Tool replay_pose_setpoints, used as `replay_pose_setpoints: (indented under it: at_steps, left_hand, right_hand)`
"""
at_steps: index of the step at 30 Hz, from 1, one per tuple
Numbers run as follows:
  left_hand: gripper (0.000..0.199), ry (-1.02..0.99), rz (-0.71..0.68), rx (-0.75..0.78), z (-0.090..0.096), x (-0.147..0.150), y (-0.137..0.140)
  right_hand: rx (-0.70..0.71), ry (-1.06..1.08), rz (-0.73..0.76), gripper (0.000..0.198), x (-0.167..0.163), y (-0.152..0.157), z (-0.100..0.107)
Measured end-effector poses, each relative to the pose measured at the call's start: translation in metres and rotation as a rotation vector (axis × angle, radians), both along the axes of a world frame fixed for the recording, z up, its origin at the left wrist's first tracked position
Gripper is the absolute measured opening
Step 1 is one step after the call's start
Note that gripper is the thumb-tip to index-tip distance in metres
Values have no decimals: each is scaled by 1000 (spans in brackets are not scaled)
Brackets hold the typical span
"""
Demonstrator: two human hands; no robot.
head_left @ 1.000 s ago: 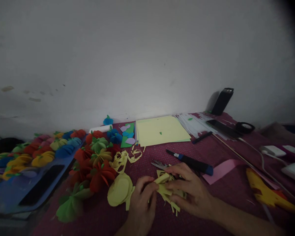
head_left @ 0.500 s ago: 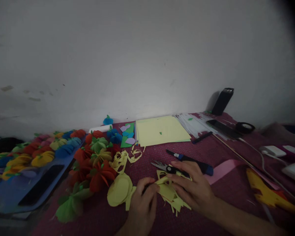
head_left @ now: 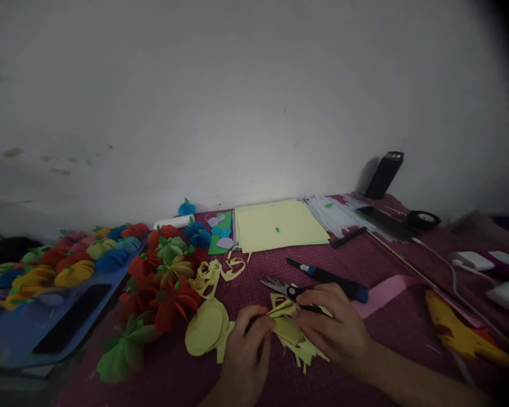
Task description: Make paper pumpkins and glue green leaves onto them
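My left hand is closed, its thumb and fingers pinching a small folded piece of yellow paper. Just right of that paper, my right hand has its fingers curled round the black handle of the scissors. The scissor blades point left and lie slightly apart. Beneath both hands are yellow paper scraps, partly hidden by the fingers. Round yellow paper cutouts lie left of my left hand. A dark cutter knife with blue ends rests behind my right hand.
Paper pumpkins crowd the left, several on a blue board. Yellow sheets lie against the wall. A phone with a cable, a tape roll, pink ribbon and a stick occupy the right.
My right fingers have drawn back from the folded yellow paper and bent round the scissor handle. The left hand keeps its pinch in the same place.
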State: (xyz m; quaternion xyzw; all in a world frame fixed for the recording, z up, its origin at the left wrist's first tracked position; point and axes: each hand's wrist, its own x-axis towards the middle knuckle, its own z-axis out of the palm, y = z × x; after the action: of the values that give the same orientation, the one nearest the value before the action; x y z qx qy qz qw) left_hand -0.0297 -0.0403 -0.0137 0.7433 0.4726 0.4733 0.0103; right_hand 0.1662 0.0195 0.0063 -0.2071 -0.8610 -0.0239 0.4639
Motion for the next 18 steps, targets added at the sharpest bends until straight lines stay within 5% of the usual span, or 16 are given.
replay_pose_setpoints:
  at_steps: [9,18]
  left_hand:
    - [26,-23,-19,-34,4,2,1]
    - [28,-73,-15,-132,3,3,0]
  right_hand:
    - [-358,-51,111,6,-7,1,8]
    - [-448,-5,104,6,-8,4,6]
